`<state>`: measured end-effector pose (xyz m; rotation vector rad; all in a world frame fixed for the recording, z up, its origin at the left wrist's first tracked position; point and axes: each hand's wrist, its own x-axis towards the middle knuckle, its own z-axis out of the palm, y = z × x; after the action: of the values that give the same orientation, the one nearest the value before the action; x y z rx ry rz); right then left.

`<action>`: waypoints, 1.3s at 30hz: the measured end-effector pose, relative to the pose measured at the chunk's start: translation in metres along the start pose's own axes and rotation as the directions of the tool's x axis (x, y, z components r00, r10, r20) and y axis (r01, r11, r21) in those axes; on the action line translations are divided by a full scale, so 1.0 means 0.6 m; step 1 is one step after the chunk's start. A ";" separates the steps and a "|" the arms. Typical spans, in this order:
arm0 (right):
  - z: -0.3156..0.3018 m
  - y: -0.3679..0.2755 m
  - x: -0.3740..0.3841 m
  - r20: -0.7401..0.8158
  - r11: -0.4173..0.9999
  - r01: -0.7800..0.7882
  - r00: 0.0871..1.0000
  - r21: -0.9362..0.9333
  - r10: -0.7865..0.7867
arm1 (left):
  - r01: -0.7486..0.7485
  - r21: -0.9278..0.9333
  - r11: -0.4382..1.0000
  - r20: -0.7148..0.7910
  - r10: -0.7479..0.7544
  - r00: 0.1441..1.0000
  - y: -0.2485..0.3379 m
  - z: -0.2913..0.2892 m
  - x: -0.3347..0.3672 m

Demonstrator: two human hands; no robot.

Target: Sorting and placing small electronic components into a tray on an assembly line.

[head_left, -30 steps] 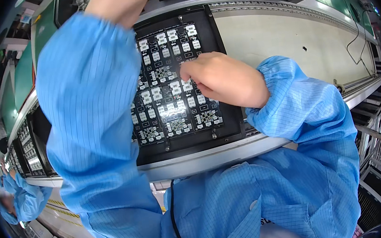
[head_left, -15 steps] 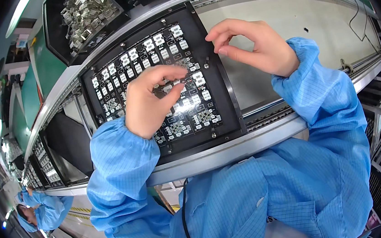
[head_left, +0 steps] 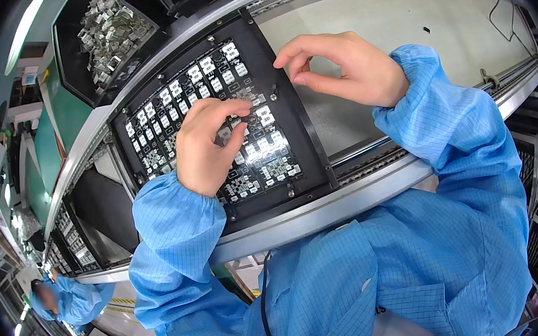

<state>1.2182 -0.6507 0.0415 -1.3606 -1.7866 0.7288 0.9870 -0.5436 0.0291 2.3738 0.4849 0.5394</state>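
While left hand (head_left: 205, 145), digits apart, overlies circuit-board panel (head_left: 267, 143) in black carrier (head_left: 298, 126), right hand (head_left: 347, 73), also spread, at carrier's 2 o'clock edge, pale conveyor bed (head_left: 453, 63) giving room toward 3 o'clock.

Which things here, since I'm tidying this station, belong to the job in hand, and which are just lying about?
Seem to belong:
circuit boards, under the left hand
black frame around them
black bin of silvery metal parts, probably

Apparently just lying about:
small dark scrap on the pale surface
thin dark cable, upper right
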 end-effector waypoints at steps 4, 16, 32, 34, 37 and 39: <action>0.001 0.000 -0.003 0.003 1.000 -0.009 1.000 -0.002 0.009 | -0.060 -0.005 0.998 0.058 0.061 0.996 0.002 -0.002 0.000; 0.002 0.003 -0.006 0.013 1.000 0.001 1.000 -0.008 -0.001 | -0.036 0.018 0.999 0.110 0.034 0.993 0.006 -0.001 -0.005; 0.044 -0.010 -0.022 0.356 0.882 0.447 0.856 -0.148 -0.374 | 0.162 0.451 0.877 -0.307 -0.018 0.951 -0.078 -0.199 0.156; 0.036 -0.031 -0.015 0.386 0.881 0.441 0.853 -0.172 -0.352 | 0.027 0.610 0.792 -0.205 0.125 0.971 -0.161 -0.230 0.182; -0.001 -0.054 -0.018 0.422 0.931 0.310 0.883 -0.192 -0.207 | 0.188 0.710 0.679 -0.061 -0.207 0.976 -0.195 -0.246 0.211; -0.004 -0.064 -0.015 0.429 0.957 0.207 0.897 -0.203 -0.103 | 0.221 0.761 0.610 -0.097 -0.230 0.968 -0.181 -0.261 0.194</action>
<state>1.2013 -0.6695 0.0718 -1.2597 -2.3623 0.7719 0.9870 -0.3308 0.0968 3.0391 1.1969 0.1992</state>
